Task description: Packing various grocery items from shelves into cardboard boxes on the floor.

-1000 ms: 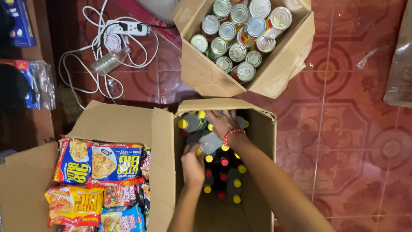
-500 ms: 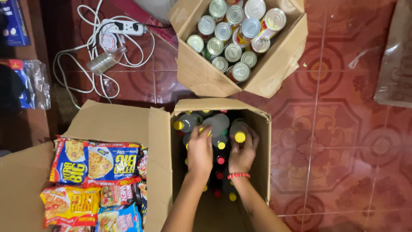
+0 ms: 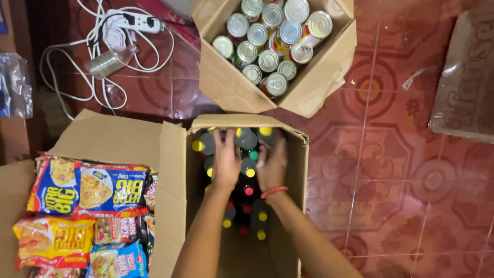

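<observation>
— Inside the middle cardboard box (image 3: 177, 170), what are the hands doing?

— Both are reaching down among the bottles (image 3: 249, 177). The left hand (image 3: 226, 159) is lying palm-down with its fingers spread loosely over the dark bottles at the far end; the right hand (image 3: 271, 163), with a red band at its wrist, is lying just beside it, fingers curving down over the neighbouring bottles. Whether either hand is actually gripping a bottle, I cannot tell, since the fingertips are dipping out of sight between the caps.

— Which way are the bottles pointing?

— They are standing upright, long axis vertical, caps facing straight up at the camera. Yellow, red and green caps are showing, packed close in rows.

— And around that box?

— A second carton (image 3: 231, 87) is sitting just beyond it on the red patterned floor tiles (image 3: 391, 170), holding tin cans (image 3: 267, 41) standing on end, lids up. To the left, another open box is holding flat noodle packets (image 3: 87, 206). Farther off, a white power strip (image 3: 135, 21) is lying among tangled white cords, with a clear plastic bottle (image 3: 109, 61) lying on its side there.
</observation>
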